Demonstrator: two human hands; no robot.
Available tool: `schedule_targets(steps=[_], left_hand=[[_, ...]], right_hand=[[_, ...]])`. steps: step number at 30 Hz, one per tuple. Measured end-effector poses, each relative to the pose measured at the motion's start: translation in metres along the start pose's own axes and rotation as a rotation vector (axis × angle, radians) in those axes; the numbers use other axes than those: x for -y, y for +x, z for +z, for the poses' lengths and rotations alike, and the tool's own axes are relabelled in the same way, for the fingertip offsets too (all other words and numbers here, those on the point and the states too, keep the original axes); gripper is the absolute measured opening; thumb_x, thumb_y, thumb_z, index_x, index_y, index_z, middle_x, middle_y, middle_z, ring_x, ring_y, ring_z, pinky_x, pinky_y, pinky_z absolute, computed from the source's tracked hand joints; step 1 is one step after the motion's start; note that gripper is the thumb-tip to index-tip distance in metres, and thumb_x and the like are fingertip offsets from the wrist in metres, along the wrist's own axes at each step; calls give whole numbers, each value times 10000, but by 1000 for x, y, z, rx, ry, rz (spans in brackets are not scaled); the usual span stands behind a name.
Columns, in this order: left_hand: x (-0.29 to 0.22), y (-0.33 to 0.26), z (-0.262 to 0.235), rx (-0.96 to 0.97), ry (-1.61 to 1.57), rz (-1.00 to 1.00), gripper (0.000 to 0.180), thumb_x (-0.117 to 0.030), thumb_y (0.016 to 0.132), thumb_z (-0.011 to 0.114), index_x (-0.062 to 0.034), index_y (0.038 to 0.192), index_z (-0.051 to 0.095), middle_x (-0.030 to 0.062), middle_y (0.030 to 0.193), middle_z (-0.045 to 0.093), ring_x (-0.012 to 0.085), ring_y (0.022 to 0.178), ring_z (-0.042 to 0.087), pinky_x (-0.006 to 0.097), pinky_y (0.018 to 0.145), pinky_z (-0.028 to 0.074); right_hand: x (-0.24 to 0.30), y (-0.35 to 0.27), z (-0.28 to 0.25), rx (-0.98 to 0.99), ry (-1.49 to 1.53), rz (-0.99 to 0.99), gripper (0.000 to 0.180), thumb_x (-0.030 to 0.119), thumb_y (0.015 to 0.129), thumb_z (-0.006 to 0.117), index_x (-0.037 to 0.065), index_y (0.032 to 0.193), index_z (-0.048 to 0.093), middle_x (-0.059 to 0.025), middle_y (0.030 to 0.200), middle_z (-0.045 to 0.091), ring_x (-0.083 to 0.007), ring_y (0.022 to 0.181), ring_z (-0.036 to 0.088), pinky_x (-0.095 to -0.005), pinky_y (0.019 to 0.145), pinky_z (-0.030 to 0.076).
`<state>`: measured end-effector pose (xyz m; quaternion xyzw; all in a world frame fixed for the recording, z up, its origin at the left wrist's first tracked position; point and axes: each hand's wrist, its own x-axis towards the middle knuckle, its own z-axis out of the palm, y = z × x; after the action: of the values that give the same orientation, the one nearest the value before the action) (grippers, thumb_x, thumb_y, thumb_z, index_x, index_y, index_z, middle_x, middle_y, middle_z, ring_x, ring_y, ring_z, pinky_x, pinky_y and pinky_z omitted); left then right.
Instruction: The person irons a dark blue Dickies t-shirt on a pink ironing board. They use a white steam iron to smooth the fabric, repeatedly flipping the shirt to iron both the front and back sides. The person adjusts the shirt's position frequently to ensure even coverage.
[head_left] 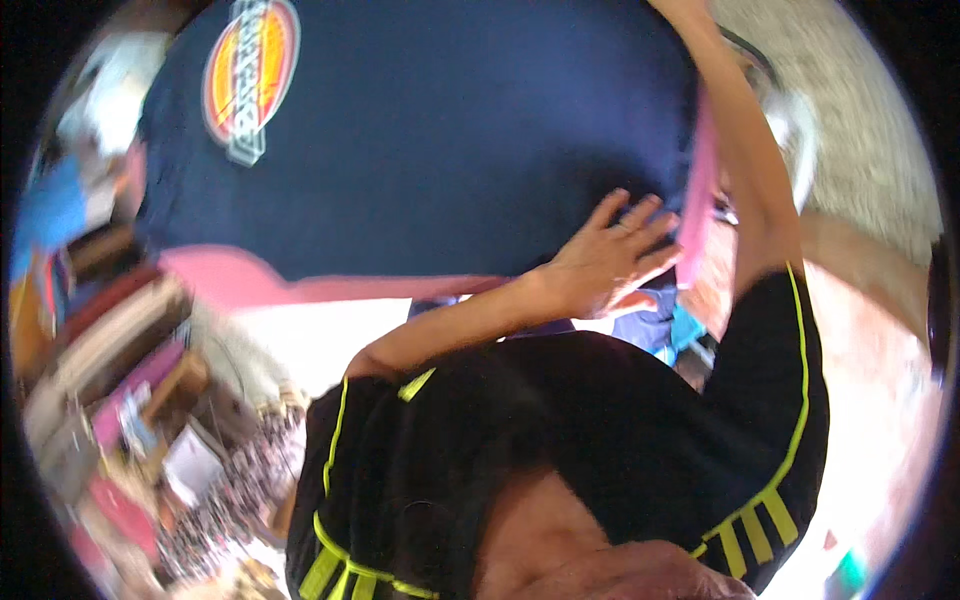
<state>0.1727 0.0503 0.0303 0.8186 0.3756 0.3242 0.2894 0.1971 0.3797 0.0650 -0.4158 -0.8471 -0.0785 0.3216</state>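
A navy garment (430,150) with an oval red, orange and yellow logo print (250,75) lies spread over a pink-covered surface (230,275), whose edge shows along the near and right sides. My left hand (622,250) rests on the navy cloth near its lower right corner, palm down with the fingers spread. It holds nothing. On the right, my right forearm (735,110) reaches up past the cloth's right edge. The right hand lies beyond the upper border of the picture, so its fingers and anything in them are hidden.
Blurred clutter crowds the left: a blue item (55,205), stacked boxes or boards (95,340) and a patterned black-and-white cloth (235,495). A white curved object (798,150) stands beyond my right arm. Blue and teal items (685,325) sit below the pink edge.
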Motion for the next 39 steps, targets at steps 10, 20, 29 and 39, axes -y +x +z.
schedule_targets(steps=[10, 20, 29, 39], left_hand=[[29, -200, -130, -501, 847, -826, 557, -407, 830, 704, -154, 1314, 597, 144, 1451, 445, 386, 1391, 341, 584, 1081, 248], [61, -310, -201, -798, 798, -727, 432, -268, 909, 654, -142, 1320, 610, 167, 1454, 449, 410, 1393, 347, 553, 1105, 238], [169, -379, -351, -911, 847, -930, 351, -284, 891, 686, -10, 1107, 651, 213, 1108, 638, 393, 1045, 605, 485, 874, 469], [174, -384, -361, -929, 665, -1137, 408, -421, 901, 660, -14, 902, 648, 217, 800, 684, 415, 783, 664, 483, 706, 491]], right_hand=[[52, -188, -91, 346, -108, -17, 547, 429, 1003, 515, 133, 1460, 461, -143, 1531, 394, -376, 1400, 371, -539, 1109, 337], [84, -186, -82, 168, 8, -31, 442, 270, 956, 625, 55, 1337, 566, -186, 1398, 527, -369, 1314, 482, -466, 1107, 367], [353, -187, -72, 531, 601, -341, 383, 55, 766, 759, 51, 1136, 661, -113, 1181, 598, -295, 1110, 564, -403, 947, 471], [348, -158, -48, 935, 982, -47, 198, 114, 892, 684, -16, 1042, 684, -126, 952, 677, -226, 776, 662, -358, 706, 534]])
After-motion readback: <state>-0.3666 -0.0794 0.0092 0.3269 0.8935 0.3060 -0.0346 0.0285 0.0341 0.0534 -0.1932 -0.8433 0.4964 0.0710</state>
